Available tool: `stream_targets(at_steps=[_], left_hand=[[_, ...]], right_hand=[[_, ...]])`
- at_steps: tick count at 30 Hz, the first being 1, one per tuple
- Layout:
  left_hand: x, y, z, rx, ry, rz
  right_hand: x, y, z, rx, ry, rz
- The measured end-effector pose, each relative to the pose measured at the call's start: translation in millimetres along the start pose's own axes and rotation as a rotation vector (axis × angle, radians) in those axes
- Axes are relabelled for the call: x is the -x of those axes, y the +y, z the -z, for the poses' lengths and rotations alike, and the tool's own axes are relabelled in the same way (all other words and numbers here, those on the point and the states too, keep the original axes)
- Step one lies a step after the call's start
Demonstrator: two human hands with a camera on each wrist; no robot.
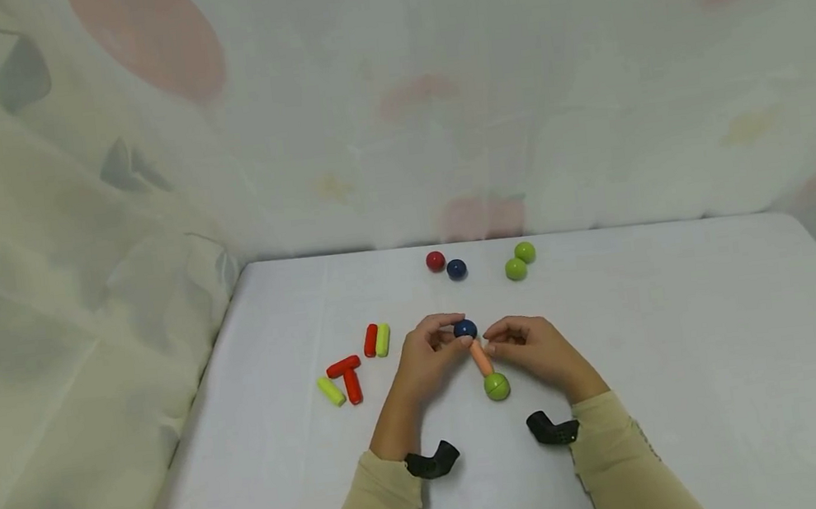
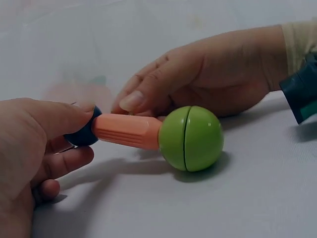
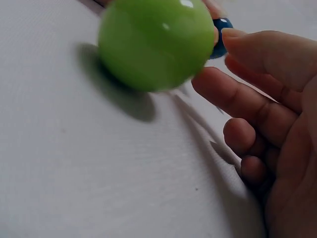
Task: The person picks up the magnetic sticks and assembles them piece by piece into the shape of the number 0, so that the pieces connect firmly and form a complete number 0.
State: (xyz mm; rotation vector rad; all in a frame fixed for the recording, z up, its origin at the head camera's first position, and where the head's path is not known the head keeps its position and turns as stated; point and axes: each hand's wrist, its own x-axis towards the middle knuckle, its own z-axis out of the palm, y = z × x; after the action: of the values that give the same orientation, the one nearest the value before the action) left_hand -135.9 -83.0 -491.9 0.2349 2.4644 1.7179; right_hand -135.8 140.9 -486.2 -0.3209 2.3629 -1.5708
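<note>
joining ball to rod, mid-table

white table (image 1: 688, 358). left hand (image 1: 426, 356) pinches blue ball (image 1: 465, 329) at the far end of orange rod (image 1: 481, 357); right hand (image 1: 537, 349) pinches the rod. green ball (image 1: 497, 386) caps the near end. likely seating the blue ball; next calls for a straight push. no writing legible.

Smooth plastic green ball (image 2: 190, 138) showing a seam and glinting softly, matt ribbed-looking orange rod (image 2: 126, 131) joining it, glossy dark blue ball (image 1: 464, 330), white table cover (image 1: 686, 341) looking like finely woven matt cloth, pale printed fabric (image 1: 78, 239) draping behind.
</note>
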Motion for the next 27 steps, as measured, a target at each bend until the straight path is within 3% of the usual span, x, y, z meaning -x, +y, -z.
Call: stream_targets(at_steps=[4, 14, 27], left_hand=[[0.6, -0.5, -3.5, -0.021, -0.035, -0.075], [2.4, 2.0, -5.1, 0.022, -0.082, 0.004], [1.5, -0.6, -4.9, -0.013, -0.070, -0.035]], right_hand=[[-0.2, 0.9, -1.5, -0.020, 0.017, 0.021], [1.7, -0.3, -1.6, 0.025, 0.033, 0.037], [1.1, 1.1, -1.9, 0.065, 0.035, 0.020]])
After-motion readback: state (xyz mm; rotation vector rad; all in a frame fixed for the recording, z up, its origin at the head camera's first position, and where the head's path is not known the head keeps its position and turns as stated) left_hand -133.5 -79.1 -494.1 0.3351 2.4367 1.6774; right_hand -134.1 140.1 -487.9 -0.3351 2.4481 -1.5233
